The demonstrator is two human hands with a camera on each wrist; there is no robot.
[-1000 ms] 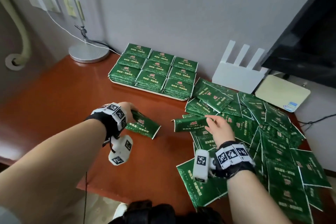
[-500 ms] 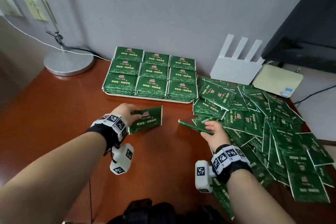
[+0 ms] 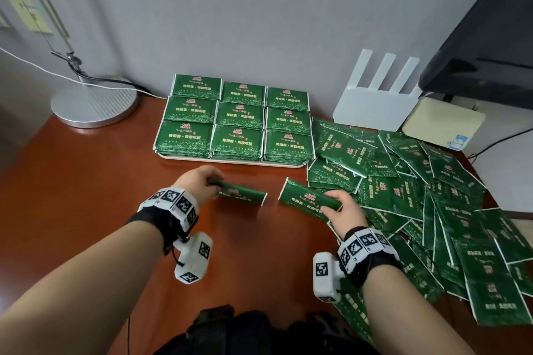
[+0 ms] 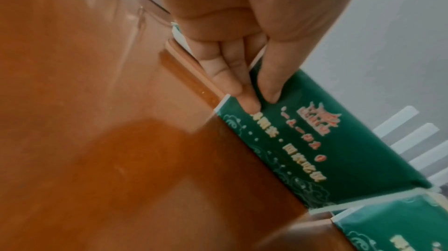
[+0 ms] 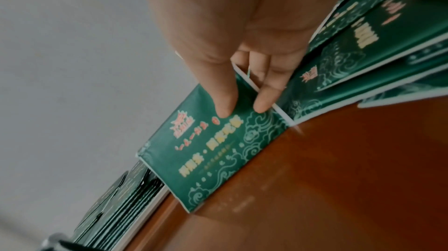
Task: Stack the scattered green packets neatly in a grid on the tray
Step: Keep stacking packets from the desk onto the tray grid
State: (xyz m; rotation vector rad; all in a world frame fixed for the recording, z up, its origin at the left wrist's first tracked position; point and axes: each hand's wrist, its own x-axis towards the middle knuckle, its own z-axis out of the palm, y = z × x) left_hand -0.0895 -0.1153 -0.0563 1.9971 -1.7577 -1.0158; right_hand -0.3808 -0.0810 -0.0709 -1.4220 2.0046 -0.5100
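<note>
**Both hands carrying a packet each, heading for the tray**

Head view: I've got one flat green foil packet with gold lettering pinched at its left end in my left hand, and a second green foil packet pinched at its right end in my right hand. Both are tilted on edge above the glossy red-brown wooden table, near side of the shallow cream tray. The tray holds a three-by-three grid of stacked green packets. A scattered pile of loose green packets fills the right of the table, touching the tray's right edge. Step in hand, my read: transport, pick done. Next move calls for laying each packet flat, label up, squared onto a stack; the near row is closest. A lot of the pile is left, so the task is far from finished.

Left wrist view: thumb on the printed face, fingers behind, closed tight on the packet's short end; the packet runs away from my grip to the lower right. The other packet's corner shows at the bottom right.

Right wrist view: thumb and fingertips clamp the packet by its sealed short edge; the body extends left toward the tray stacks, loose pile just behind my hand.
</note>
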